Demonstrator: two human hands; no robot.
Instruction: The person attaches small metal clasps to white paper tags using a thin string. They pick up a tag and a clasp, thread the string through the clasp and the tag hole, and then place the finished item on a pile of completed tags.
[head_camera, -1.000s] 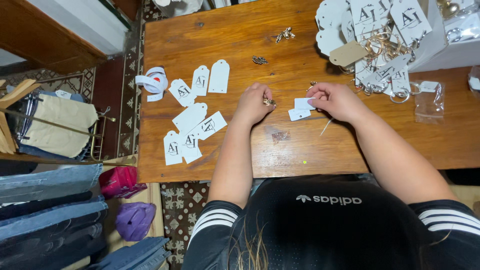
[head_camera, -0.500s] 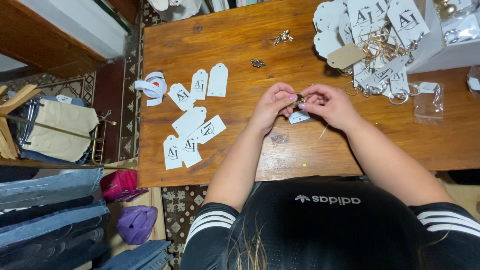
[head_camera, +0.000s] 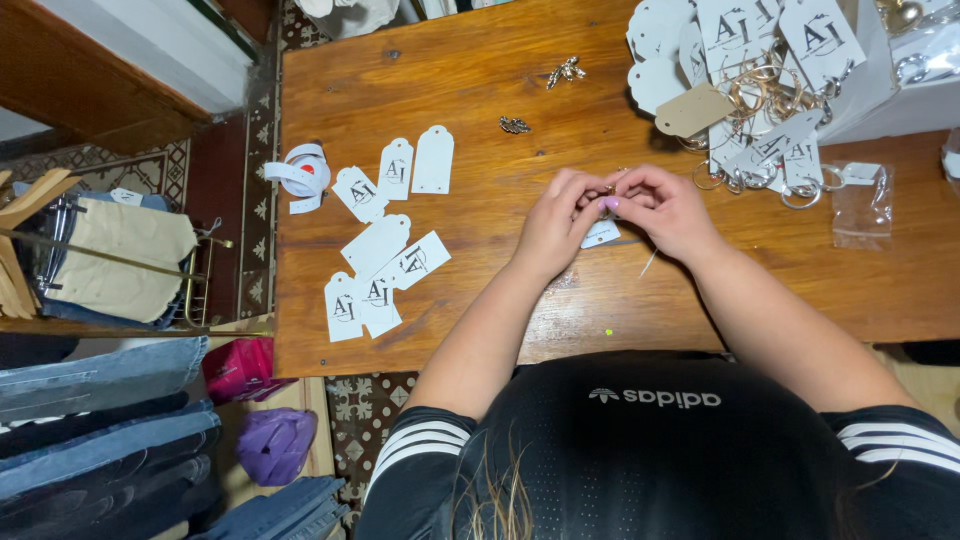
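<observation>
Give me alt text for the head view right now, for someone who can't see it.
Seen from above, a person's left hand and right hand meet over a wooden table, pinching a small white tag between the fingertips. More white tags lie scattered to the left beside a roll of white ribbon, and a pile of tags and metal rings sits at the upper right.

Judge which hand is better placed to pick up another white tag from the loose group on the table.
Left. The left hand sits nearer the loose white tags, which lie to its left, while the right hand is on the far side, pinching the small tag.
</observation>
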